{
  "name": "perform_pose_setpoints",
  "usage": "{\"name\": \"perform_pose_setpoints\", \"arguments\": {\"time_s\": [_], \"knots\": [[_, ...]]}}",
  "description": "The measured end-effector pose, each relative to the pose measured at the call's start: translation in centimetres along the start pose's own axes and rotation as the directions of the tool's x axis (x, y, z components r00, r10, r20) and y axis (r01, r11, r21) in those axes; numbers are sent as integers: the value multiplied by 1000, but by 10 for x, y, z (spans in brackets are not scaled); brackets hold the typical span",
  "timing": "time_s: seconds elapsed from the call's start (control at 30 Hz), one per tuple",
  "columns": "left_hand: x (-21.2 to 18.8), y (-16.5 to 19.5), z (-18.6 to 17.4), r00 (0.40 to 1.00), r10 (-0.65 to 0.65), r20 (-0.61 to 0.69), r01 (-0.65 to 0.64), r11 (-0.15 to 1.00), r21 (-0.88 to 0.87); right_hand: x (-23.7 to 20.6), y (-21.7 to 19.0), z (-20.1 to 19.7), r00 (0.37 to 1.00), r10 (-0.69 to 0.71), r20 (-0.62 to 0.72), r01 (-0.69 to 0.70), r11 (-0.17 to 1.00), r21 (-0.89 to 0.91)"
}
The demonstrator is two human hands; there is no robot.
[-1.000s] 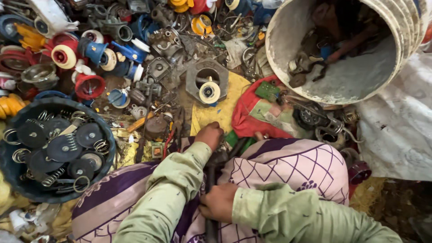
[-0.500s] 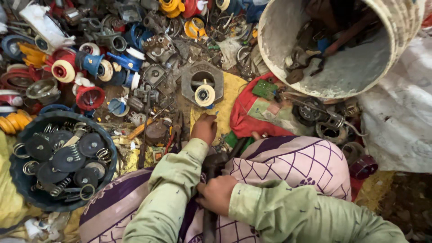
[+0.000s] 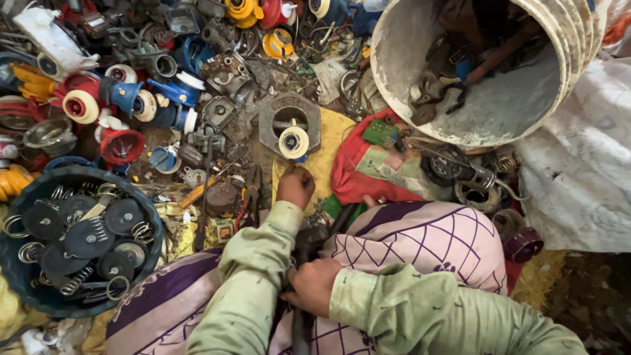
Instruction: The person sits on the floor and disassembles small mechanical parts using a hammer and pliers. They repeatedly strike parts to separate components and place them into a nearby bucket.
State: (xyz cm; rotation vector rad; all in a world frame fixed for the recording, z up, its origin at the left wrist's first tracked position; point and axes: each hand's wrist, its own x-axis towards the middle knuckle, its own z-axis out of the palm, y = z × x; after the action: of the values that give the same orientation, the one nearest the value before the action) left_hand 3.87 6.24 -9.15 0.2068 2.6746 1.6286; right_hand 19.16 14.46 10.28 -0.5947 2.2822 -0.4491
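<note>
My left hand (image 3: 295,185) reaches forward over the yellow cloth (image 3: 325,158), fingers curled down just below a grey hexagonal metal housing (image 3: 289,118) with a cream plastic wheel (image 3: 293,142) on it. What the fingers grip is hidden. My right hand (image 3: 314,284) is closed around a dark metal tool or rod (image 3: 303,289) that stands between my knees. Both sleeves are pale green. A purple and pink patterned cloth (image 3: 420,243) covers my lap.
A dark round basin (image 3: 26,289) at left holds several black discs and springs. A tilted white bucket (image 3: 499,118) with scrap parts lies at top right. Red, blue and yellow plastic and metal parts (image 3: 131,92) litter the ground. A red cloth (image 3: 355,171) and a white sack (image 3: 578,171) lie right.
My left hand has moved forward from my knee toward the hexagonal housing. The view has shifted a little. My right hand stays on the dark tool.
</note>
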Motion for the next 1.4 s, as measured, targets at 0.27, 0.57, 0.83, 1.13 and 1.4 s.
{"name": "perform_pose_setpoints", "arguments": {"time_s": [0.27, 0.57, 0.83, 1.13, 1.4], "knots": [[-24, -30, -10, 809, -348, 474, 588, 458, -667, -3, -3, 0, 999, -35, 9, 35, 998, 57], [-41, -5, 8, 945, 159, 285, -223, 952, 207, -1, 0, 8, 1000, -25, 11, 25, 999, 19], [-35, -14, 2, 946, 173, 274, -221, 963, 155, 0, 0, 9, 999, -45, -23, 46, 998, 34], [-28, -30, 15, 973, -91, 211, 122, 983, -141, -2, -1, 4, 998, -55, -19, 56, 997, 44], [-32, -15, 24, 968, 167, 187, -189, 976, 107, 0, -2, 1, 998, -43, 34, 41, 997, 64]]}}
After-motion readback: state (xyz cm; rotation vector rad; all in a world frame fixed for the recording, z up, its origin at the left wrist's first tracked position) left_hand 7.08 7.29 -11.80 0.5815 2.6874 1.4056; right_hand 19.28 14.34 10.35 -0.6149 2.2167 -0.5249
